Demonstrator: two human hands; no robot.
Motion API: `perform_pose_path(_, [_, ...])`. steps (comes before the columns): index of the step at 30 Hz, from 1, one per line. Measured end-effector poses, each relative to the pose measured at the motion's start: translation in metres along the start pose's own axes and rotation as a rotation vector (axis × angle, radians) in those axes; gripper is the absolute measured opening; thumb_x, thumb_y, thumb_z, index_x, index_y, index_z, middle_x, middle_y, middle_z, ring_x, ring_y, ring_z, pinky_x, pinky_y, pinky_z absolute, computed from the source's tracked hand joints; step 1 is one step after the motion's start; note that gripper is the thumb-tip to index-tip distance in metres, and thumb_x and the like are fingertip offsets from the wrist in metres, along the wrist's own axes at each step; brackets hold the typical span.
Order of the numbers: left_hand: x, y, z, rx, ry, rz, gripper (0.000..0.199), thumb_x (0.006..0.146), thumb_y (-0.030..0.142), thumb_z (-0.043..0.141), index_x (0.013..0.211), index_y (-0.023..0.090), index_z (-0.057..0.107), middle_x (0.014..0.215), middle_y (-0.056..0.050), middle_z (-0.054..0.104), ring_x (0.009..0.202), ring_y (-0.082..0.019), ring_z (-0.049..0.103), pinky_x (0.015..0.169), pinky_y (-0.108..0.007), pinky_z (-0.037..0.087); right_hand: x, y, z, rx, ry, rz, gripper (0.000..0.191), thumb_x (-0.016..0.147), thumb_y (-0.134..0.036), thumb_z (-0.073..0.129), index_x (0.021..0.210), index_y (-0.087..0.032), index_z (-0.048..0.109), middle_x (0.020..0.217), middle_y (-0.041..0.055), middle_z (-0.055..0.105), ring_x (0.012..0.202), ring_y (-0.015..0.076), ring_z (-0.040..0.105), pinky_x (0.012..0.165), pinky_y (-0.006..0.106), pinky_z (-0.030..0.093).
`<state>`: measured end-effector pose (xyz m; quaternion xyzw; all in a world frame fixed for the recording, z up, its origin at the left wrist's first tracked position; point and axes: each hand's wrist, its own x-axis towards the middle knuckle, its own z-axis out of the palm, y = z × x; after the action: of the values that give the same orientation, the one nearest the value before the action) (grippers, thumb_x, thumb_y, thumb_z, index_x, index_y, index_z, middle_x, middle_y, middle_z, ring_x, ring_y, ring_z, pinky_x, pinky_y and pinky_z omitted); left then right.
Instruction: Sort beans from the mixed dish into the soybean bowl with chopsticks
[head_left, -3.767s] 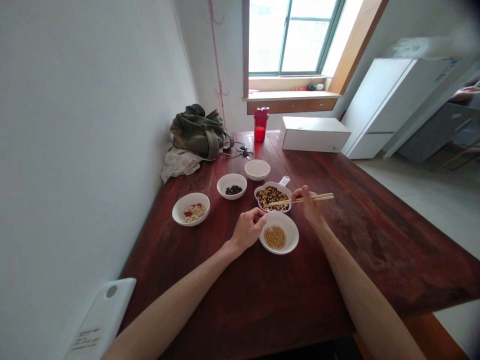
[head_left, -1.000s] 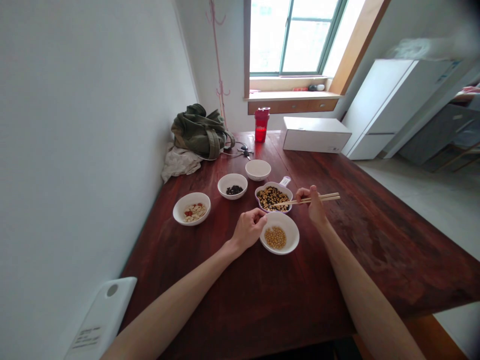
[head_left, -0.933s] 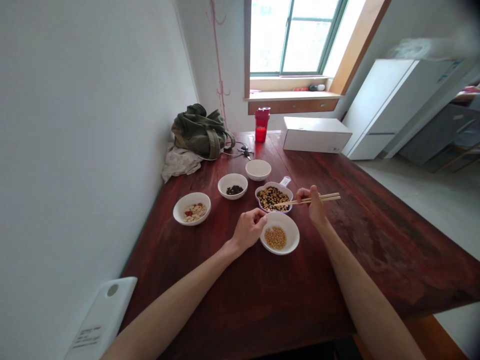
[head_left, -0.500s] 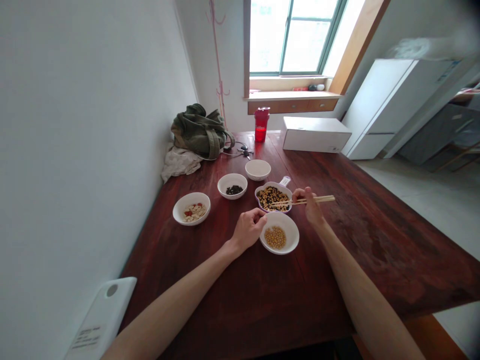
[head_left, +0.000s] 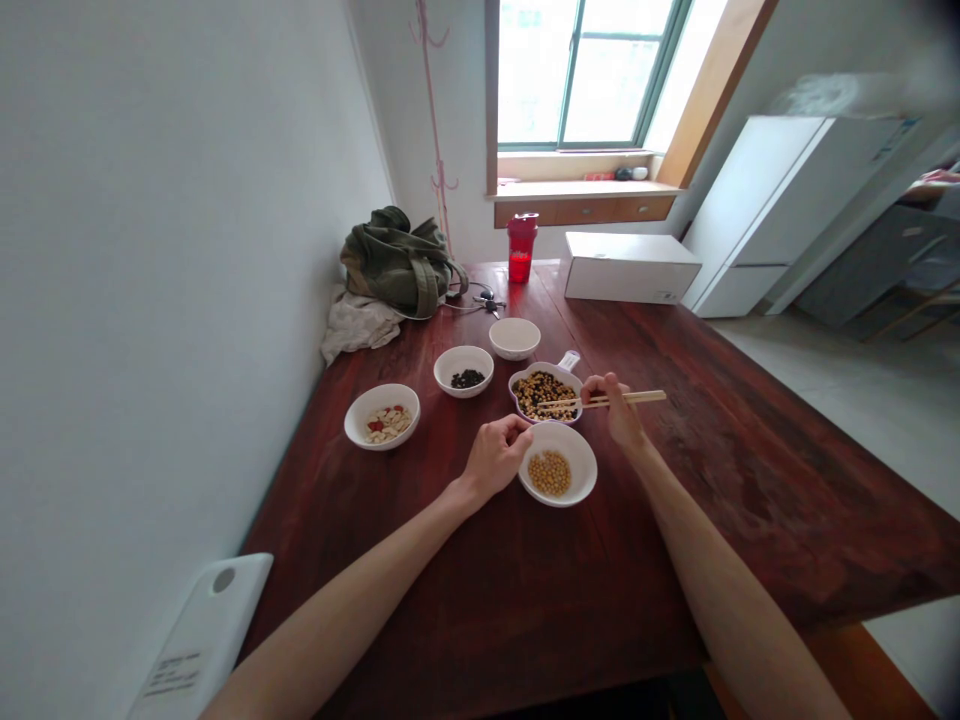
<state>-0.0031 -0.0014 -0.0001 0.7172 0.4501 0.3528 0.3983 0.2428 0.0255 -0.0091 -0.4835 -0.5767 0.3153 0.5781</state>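
My right hand [head_left: 616, 410] grips a pair of wooden chopsticks [head_left: 643, 397]. Their tips lie among the mixed yellow and black beans [head_left: 541, 390] in a purple-rimmed dish [head_left: 513, 402] with a short handle. Closed at the left rim of a white bowl [head_left: 583, 478] is my left hand [head_left: 496, 455], its thumb and forefinger on the edge. Yellow soybeans [head_left: 550, 473] sit in the bottom of this bowl, which stands just in front of the dish.
Leftward are a bowl [head_left: 352, 430] of pale slices with red bits and a bowl [head_left: 442, 376] of dark pieces. Another white bowl [head_left: 515, 340] stands behind. Farther back are a green bag [head_left: 397, 265], keys [head_left: 491, 304], a red bottle [head_left: 520, 248] and a white box [head_left: 630, 268].
Hardly anything differs. The view has shifted very slightly; both hands keep their places, with the chopstick tips still among the mixed beans.
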Motion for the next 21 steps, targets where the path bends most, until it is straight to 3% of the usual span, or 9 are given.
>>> perform_pose_path(21, [0.0,-0.001,0.0,-0.002,-0.002,-0.007,0.027,0.092,0.034,0.058,0.09,0.014,0.077,0.078,-0.004,0.074,0.064,-0.014,0.058,0.061,-0.023,0.042,0.0,0.007,0.003,0.053,0.004,0.03,0.07,0.095,-0.077,0.037,0.061,-0.022,0.065,0.062,0.004,0.062,0.06,0.0175,0.055,0.061,0.032,0.043])
